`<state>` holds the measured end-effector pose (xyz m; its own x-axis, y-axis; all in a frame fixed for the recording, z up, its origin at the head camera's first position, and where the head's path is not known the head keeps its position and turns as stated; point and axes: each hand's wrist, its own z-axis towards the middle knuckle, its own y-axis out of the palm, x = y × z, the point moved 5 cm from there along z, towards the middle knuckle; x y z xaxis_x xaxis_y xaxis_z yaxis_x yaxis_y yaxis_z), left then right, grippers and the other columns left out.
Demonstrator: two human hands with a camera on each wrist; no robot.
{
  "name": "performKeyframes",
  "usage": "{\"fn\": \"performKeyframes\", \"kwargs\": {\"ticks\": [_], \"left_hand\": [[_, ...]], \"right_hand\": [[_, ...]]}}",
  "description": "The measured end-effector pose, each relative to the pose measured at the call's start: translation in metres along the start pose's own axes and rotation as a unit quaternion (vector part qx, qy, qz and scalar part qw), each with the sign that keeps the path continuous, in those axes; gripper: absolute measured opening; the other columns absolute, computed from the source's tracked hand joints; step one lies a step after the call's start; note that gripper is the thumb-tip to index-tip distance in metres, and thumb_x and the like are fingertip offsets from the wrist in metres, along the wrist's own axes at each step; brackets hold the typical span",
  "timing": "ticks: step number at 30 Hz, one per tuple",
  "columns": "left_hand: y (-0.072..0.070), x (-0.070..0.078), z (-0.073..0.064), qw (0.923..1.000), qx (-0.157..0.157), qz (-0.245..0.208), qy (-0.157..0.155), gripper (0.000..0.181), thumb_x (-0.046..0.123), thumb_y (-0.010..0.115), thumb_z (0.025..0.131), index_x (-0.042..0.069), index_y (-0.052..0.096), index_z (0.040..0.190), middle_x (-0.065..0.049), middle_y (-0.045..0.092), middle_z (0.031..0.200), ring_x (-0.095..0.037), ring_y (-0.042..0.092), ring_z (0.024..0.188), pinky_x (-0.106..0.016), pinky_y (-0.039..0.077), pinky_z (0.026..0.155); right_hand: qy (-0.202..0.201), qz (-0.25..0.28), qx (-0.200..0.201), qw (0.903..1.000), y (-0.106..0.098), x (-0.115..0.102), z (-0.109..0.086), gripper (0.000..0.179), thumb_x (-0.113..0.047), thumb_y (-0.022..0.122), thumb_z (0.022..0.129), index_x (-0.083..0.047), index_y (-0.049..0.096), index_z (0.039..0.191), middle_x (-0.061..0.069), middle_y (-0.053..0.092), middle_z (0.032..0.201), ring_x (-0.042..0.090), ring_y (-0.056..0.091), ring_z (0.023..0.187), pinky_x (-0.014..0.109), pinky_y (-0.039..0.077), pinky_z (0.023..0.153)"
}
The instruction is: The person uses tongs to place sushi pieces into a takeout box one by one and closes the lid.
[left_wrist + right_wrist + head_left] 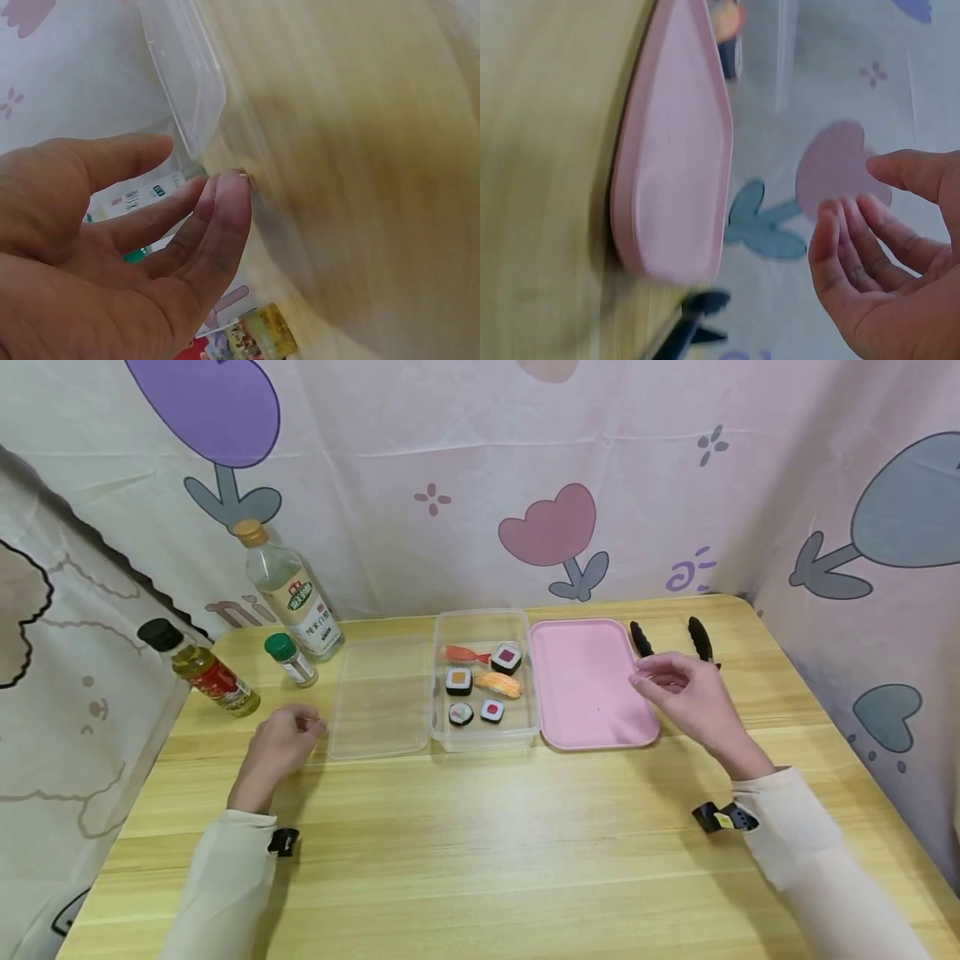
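Note:
My left hand (279, 750) is at the left edge of a clear plastic lid (382, 693), fingers loosely bent with nothing in them. In the left wrist view the thumb stands apart from the fingertips (234, 199). Over the right edge of a pink tray (588, 681) hovers my right hand (693, 706), relaxed and holding nothing. Beneath and behind it lies a pair of tongs with black ends (701, 639), partly hidden by the hand. Between lid and tray, a clear plastic box (483, 628) contains several sushi pieces, including a shrimp one (500, 685) and a roll (506, 658).
At the left stand an oil bottle with a black cap (213, 681), a small green-capped shaker (292, 662) and a tall vinegar bottle (300, 602). A printed curtain (375, 527) hangs right behind the wooden table (480, 852).

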<state>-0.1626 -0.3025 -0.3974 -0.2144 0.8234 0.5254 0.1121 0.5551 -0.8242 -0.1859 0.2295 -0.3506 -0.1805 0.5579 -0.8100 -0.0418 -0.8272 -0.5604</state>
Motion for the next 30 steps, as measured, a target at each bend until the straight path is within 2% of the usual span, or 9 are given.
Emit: {"fn": "performKeyframes", "kwargs": {"ticks": [4, 9, 12, 17, 21, 26, 28, 30], "left_hand": [[0.003, -0.001, 0.004, 0.9997, -0.022, -0.001, -0.014, 0.044, 0.027, 0.053, 0.102, -0.007, 0.059, 0.131, -0.021, 0.061, 0.113, -0.026, 0.054, 0.081, -0.034, 0.042, 0.065], [0.006, 0.001, 0.008, 0.9993, -0.034, -0.008, -0.014, 0.040, 0.026, 0.055, 0.101, -0.007, 0.062, 0.124, -0.019, 0.062, 0.109, -0.024, 0.054, 0.080, -0.033, 0.044, 0.064], [0.008, 0.001, 0.011, 0.9993, -0.032, -0.011, -0.015, 0.036, 0.024, 0.056, 0.100, -0.006, 0.064, 0.119, -0.018, 0.064, 0.105, -0.023, 0.054, 0.078, -0.033, 0.044, 0.063], [0.010, 0.000, 0.012, 0.9990, -0.033, -0.024, -0.017, 0.028, 0.019, 0.055, 0.100, -0.004, 0.067, 0.111, -0.013, 0.067, 0.095, -0.021, 0.057, 0.074, -0.033, 0.045, 0.062], [0.010, 0.000, 0.011, 0.9975, -0.041, -0.052, -0.023, 0.029, 0.017, 0.053, 0.100, -0.004, 0.066, 0.112, -0.012, 0.068, 0.092, -0.018, 0.062, 0.075, -0.031, 0.050, 0.064], [0.008, 0.003, 0.007, 0.9873, -0.061, -0.143, -0.030, 0.035, 0.015, 0.045, 0.105, -0.012, 0.053, 0.125, -0.020, 0.068, 0.103, -0.020, 0.067, 0.083, -0.031, 0.058, 0.073], [0.006, 0.006, 0.005, 0.9831, -0.059, -0.171, -0.025, 0.036, 0.013, 0.043, 0.106, -0.013, 0.049, 0.129, -0.024, 0.066, 0.107, -0.021, 0.068, 0.085, -0.031, 0.059, 0.075], [0.001, 0.010, 0.002, 0.9827, -0.043, -0.180, -0.014, 0.036, 0.013, 0.044, 0.106, -0.013, 0.049, 0.130, -0.025, 0.066, 0.109, -0.019, 0.067, 0.085, -0.032, 0.059, 0.075]], "right_hand": [[-0.007, 0.029, -0.044, 0.9986, 0.021, -0.010, -0.004, 0.024, -0.016, 0.071, 0.095, 0.003, 0.072, 0.109, 0.019, 0.072, 0.104, 0.008, 0.068, 0.083, 0.017, 0.055, 0.074], [-0.021, 0.054, -0.091, 0.9941, 0.043, -0.023, -0.008, 0.019, -0.012, 0.070, 0.095, 0.004, 0.072, 0.107, 0.021, 0.071, 0.099, 0.022, 0.070, 0.082, 0.022, 0.055, 0.070], [-0.027, 0.072, -0.110, 0.9910, 0.054, -0.030, -0.008, 0.019, -0.010, 0.070, 0.094, 0.005, 0.073, 0.106, 0.020, 0.071, 0.097, 0.027, 0.070, 0.081, 0.023, 0.055, 0.068], [-0.030, 0.097, -0.130, 0.9864, 0.069, -0.039, -0.007, 0.016, -0.010, 0.071, 0.094, 0.002, 0.073, 0.104, 0.016, 0.072, 0.095, 0.028, 0.069, 0.080, 0.024, 0.055, 0.067], [-0.040, 0.109, -0.146, 0.9824, 0.077, -0.047, -0.006, 0.015, -0.010, 0.071, 0.094, 0.001, 0.074, 0.104, 0.016, 0.072, 0.094, 0.030, 0.069, 0.081, 0.026, 0.056, 0.069], [-0.054, 0.118, -0.165, 0.9777, 0.084, -0.054, -0.005, 0.016, -0.009, 0.071, 0.094, 0.003, 0.073, 0.104, 0.021, 0.071, 0.094, 0.026, 0.069, 0.080, 0.027, 0.056, 0.072], [-0.057, 0.121, -0.169, 0.9766, 0.086, -0.055, -0.004, 0.017, -0.009, 0.071, 0.094, 0.004, 0.073, 0.104, 0.021, 0.071, 0.094, 0.026, 0.069, 0.080, 0.026, 0.056, 0.072], [-0.056, 0.119, -0.172, 0.9763, 0.086, -0.056, -0.004, 0.017, -0.010, 0.070, 0.094, 0.003, 0.073, 0.104, 0.021, 0.071, 0.094, 0.028, 0.069, 0.081, 0.025, 0.056, 0.072]]}}
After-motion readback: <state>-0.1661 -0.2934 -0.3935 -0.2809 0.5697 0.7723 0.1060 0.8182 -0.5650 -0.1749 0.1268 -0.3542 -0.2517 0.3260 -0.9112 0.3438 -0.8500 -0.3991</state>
